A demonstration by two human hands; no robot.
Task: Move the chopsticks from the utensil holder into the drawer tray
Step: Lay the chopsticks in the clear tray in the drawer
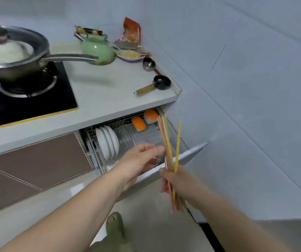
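Chopsticks [167, 142] bunched in right hand [177, 180], gripped low, tips splayed over drawer [191, 153] front edge; left hand [140, 159] fingers loosely spread, empty; looked light, stiff, slippery; probably better pinched mid-length.

Rough count: two hands [140, 159], one blurry bundle of chopsticks [167, 142], maybe five or six, three or four white plates [107, 140], two orange sponges [138, 123], one green kettle [97, 49], one wok [13, 57].
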